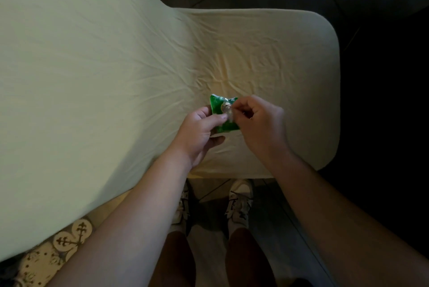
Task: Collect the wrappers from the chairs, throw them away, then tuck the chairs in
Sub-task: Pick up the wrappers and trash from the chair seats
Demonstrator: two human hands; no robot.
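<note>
Wrapper held over chair seat

Left hand [202, 127] grips the green wrapper [222, 112] above the cream-covered chair [267, 54]; right hand [257, 119] pinches a small clear wrapper [227, 108] against it.

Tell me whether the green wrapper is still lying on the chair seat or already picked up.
Picked up: the green wrapper is held above the chair seat, left hand gripping it, right hand pinching its edge.
</note>
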